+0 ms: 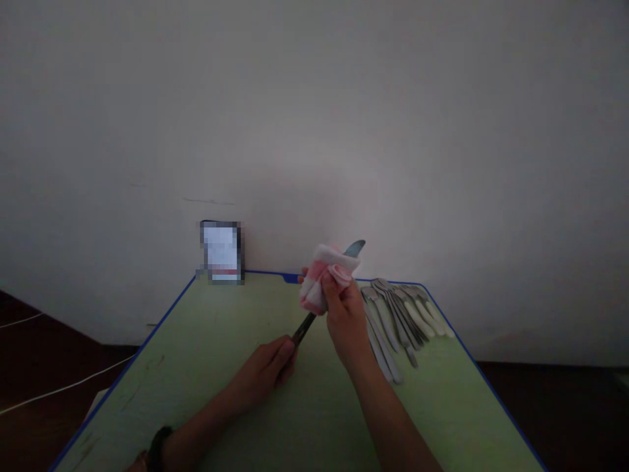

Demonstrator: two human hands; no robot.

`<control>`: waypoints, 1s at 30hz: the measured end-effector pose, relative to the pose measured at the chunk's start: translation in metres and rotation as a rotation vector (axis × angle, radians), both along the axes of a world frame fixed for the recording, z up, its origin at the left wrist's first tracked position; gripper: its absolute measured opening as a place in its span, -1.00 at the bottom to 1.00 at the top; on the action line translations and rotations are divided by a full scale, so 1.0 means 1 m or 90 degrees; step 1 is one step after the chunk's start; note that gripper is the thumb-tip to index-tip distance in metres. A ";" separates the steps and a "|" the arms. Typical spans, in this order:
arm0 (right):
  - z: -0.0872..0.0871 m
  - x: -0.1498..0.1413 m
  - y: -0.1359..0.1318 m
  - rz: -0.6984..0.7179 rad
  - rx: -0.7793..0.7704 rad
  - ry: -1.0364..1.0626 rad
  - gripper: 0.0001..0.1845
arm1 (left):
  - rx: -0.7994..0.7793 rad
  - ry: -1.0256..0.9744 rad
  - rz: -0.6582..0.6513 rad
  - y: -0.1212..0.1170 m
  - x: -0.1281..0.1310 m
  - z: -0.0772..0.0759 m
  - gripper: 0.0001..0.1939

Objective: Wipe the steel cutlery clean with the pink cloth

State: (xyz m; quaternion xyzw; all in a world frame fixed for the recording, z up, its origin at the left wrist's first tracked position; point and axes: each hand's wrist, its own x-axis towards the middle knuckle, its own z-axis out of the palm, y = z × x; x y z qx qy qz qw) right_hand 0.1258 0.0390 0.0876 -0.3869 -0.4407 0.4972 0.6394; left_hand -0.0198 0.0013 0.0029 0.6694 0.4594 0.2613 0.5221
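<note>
My left hand (275, 364) is closed around the dark handle end of a knife (355, 248), which slants up and away to the right. A folded pink-and-white cloth (317, 278) is wrapped around the upper part of the knife, and only the curved blade tip sticks out beyond it. My right hand (346, 314) grips this cloth, thumb on the near side and some fingertips showing at its far left edge. The middle stretch of the knife is hidden under the cloth. Both hands are held over the table (236, 321).
Right of my right hand lies a row of cutlery (393, 314), several spoons and other pieces, some with cream handles. A phone-like device (221, 252), blurred out, stands against the wall at the back left. The tabletop is pale green with a blue edge.
</note>
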 end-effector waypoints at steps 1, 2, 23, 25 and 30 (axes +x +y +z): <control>0.001 0.002 0.001 -0.021 0.010 0.006 -0.62 | 0.005 0.007 -0.003 0.000 -0.001 -0.001 -0.52; 0.003 0.004 0.002 -0.041 0.017 0.012 -0.62 | 0.009 0.015 -0.006 0.000 -0.001 -0.001 -0.53; -0.040 -0.022 0.002 -0.051 -0.061 -0.112 -0.39 | 0.029 0.078 0.023 0.001 0.000 -0.003 -0.57; -0.046 -0.023 0.004 -0.049 -0.071 -0.145 -0.38 | 0.028 0.074 0.025 0.001 -0.001 -0.004 -0.57; -0.033 -0.004 0.011 -0.085 -0.065 -0.141 -0.35 | 0.024 0.074 0.016 0.001 -0.002 -0.005 -0.56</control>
